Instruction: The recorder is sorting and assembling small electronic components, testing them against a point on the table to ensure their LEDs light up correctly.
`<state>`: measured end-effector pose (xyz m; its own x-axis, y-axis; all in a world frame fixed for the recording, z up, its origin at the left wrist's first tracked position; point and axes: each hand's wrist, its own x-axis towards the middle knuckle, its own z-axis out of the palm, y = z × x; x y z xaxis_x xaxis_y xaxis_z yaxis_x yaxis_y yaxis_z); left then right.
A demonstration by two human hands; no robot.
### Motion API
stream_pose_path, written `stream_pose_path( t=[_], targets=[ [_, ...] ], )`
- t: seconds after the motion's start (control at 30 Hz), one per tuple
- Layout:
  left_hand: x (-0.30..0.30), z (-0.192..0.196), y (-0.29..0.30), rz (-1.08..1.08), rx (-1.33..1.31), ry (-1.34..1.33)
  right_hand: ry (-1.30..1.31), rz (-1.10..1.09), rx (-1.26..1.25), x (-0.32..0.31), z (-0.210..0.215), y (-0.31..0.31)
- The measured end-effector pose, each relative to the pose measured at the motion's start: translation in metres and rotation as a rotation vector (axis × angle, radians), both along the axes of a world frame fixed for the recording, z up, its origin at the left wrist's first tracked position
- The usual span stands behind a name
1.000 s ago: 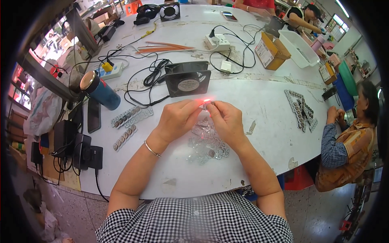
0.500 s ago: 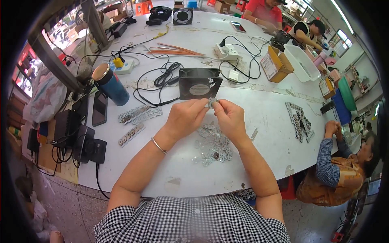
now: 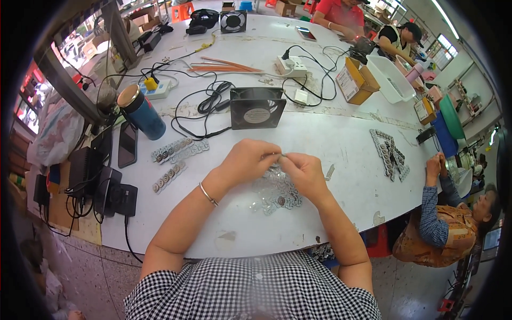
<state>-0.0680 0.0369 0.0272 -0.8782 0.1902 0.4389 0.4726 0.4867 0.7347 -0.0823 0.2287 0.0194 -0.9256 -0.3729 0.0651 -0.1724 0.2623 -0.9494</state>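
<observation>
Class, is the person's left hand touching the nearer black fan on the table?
Apart. The head view shows it: a strip of bare white table separates the left hand from the lower edge of the nearer black fan.

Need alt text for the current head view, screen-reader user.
A person's left hand and right hand pinch a small piece, mostly hidden by fingers, over a loose pile of silvery bits on a white table. A black fan stands beyond; rows of parts lie left and right. A co-worker sits at right.
</observation>
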Motion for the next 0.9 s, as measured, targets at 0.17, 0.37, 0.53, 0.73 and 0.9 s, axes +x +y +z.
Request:
stream_pose_path(
  t=[0.17, 0.37, 0.53, 0.73, 0.9],
  targets=[
    [-0.006, -0.009, -0.004, -0.097, -0.252, -0.1, 0.169, -0.104, 0.095, -0.001, 0.011, 0.015],
    [0.0, 0.011, -0.004, -0.222, -0.007, -0.064, 0.245, 0.008, 0.093, 0.012, 0.019, -0.001],
    [0.001, 0.013, -0.004, -0.223, -0.001, -0.037, 0.199, 0.012, 0.055, 0.011, 0.023, -0.004],
    [0.001, 0.012, -0.004, -0.239, -0.021, -0.011, 0.171, 0.086, 0.084, 0.009, 0.021, -0.001],
    [0.002, 0.018, -0.004, -0.262, -0.03, -0.049, 0.169, 0.161, 0.16, 0.004, 0.024, -0.002]
  ],
)
